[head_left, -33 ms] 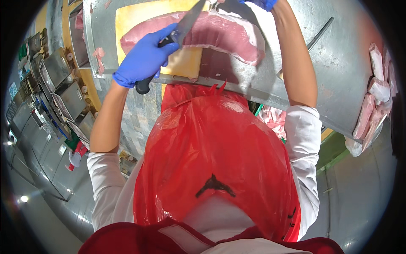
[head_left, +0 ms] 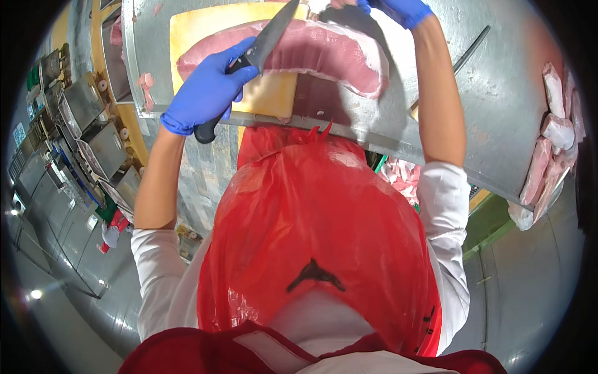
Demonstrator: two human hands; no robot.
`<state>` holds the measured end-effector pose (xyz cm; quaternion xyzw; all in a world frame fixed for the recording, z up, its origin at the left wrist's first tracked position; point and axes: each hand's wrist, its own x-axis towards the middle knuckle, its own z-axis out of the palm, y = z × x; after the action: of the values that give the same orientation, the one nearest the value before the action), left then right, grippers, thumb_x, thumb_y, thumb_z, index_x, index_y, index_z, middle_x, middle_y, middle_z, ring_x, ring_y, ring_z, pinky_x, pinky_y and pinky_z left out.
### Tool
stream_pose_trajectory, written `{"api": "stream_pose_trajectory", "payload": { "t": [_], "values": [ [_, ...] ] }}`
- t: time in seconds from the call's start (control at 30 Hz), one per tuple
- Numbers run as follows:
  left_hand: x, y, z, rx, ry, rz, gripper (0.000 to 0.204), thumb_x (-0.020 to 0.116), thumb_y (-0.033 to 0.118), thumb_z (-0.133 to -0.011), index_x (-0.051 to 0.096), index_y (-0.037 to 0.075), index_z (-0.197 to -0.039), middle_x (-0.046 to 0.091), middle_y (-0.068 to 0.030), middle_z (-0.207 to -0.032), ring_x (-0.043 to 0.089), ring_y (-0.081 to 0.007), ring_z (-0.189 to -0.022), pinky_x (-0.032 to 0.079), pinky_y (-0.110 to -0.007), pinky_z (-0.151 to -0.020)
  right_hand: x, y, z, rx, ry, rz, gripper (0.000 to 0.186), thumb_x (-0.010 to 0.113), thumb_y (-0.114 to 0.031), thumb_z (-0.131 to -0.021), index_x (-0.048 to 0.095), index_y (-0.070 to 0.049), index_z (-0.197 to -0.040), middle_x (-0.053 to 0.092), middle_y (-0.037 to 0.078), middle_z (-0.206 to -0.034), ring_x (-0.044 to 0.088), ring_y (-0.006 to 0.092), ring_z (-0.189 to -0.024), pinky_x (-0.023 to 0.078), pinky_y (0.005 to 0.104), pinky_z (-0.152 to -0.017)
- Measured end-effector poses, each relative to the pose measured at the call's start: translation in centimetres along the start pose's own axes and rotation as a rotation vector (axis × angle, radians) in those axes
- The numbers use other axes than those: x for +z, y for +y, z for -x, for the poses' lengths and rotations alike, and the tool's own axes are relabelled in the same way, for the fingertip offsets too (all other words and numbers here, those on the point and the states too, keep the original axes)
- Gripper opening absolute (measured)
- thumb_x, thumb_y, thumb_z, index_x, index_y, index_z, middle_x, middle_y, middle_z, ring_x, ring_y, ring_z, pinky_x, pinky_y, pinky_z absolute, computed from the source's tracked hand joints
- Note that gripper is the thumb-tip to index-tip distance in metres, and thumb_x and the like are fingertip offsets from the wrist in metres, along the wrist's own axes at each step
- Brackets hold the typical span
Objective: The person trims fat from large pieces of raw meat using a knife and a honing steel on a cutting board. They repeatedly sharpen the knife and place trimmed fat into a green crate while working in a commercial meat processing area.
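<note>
Dull grey metal, scuffed and lightly streaked, makes up the worktable, its near edge bent into a curve by the lens, with a smooth grey floor beyond it at the right. On the table's far left part lies a flat yellow cutting board, and across it, running off onto the bare metal to the right, rests a long, arched slab of pink meat, moist and finely grained, with a pale fatty margin along its far side and right end. The person's left hand, in a thin blue glove, is curled firmly round the black handle of a knife; the broad, tapering steel blade slants far and right above the slab, and whether it touches the meat cannot be told. The right hand, gloved likewise, is at the far edge of view beyond the slab, its fingers partly cut off, so its grip cannot be told. To the right lies a slim dark rod; at the far right side, pale-edged meat strips are heaped. A ragged pink scrap sits left of the board. Glossy, crinkled red plastic forms the apron.
</note>
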<state>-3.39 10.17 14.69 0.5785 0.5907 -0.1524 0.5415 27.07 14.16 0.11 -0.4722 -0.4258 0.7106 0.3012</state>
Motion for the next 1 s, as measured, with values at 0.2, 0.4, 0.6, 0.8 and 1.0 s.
{"api": "stream_pose_trajectory", "payload": {
  "t": [0.2, 0.4, 0.6, 0.8, 1.0],
  "values": [
    [0.1, 0.1, 0.8, 0.006, -0.046, 0.015, 0.056, 0.060, 0.023, -0.100, 0.046, 0.017, -0.154, 0.052, -0.0011, -0.064, 0.047, -0.0057, -0.046, 0.041, -0.025, -0.041, -1.0, 0.1, 9.3, -0.156, 0.131, 0.335, 0.030, 0.067, -0.031, -0.092, 0.068, -0.004, -0.078, 0.059, 0.000, -0.073, 0.051, 0.0090, -0.070, 0.044, 0.0279, -0.070],
    [-0.9, -2.2, 2.5, -0.053, -0.046, 0.154, 0.058, 0.060, 0.015, -0.100, 0.042, 0.015, -0.155, 0.052, -0.0002, -0.063, 0.045, -0.0068, -0.043, 0.040, -0.024, -0.041, 4.0, 3.3, 32.4, -0.409, 0.614, -0.134, 0.021, 0.067, -0.023, -0.087, 0.057, -0.008, -0.075, 0.055, 0.003, -0.077, 0.049, 0.0153, -0.074, 0.039, 0.0330, -0.070],
    [1.3, -3.3, -0.2, 0.068, -0.040, 0.333, 0.062, 0.060, 0.013, -0.100, 0.038, 0.014, -0.157, 0.052, -0.0008, -0.063, 0.044, -0.0069, -0.043, 0.040, -0.024, -0.041, 17.7, 32.0, 57.1, 0.484, 1.249, -0.105, 0.024, 0.066, -0.025, -0.092, 0.062, -0.002, -0.099, 0.062, 0.006, -0.091, 0.057, 0.0190, -0.082, 0.047, 0.0335, -0.078],
    [-0.2, -2.8, 0.7, -0.010, -0.059, 0.114, 0.058, 0.061, 0.017, -0.099, 0.043, 0.013, -0.155, 0.054, -0.0006, -0.067, 0.046, -0.0066, -0.047, 0.042, -0.024, -0.041, 14.1, 22.2, 43.6, 0.475, 1.228, -0.039, 0.056, 0.070, -0.028, -0.093, 0.058, 0.007, -0.135, 0.065, 0.010, -0.112, 0.058, 0.0181, -0.105, 0.049, 0.0325, -0.093],
    [-4.1, -1.7, 0.7, 0.041, -0.069, 0.043, 0.054, 0.061, 0.022, -0.099, 0.049, 0.014, -0.151, 0.056, -0.0015, -0.066, 0.050, -0.0068, -0.047, 0.045, -0.025, -0.044, 6.7, 9.9, 9.5, -0.219, 0.573, 1.061, 0.110, 0.091, -0.047, -0.056, 0.047, -0.004, -0.147, 0.056, 0.026, -0.140, 0.053, 0.0400, -0.131, 0.045, 0.0448, -0.110]
  ]
}}
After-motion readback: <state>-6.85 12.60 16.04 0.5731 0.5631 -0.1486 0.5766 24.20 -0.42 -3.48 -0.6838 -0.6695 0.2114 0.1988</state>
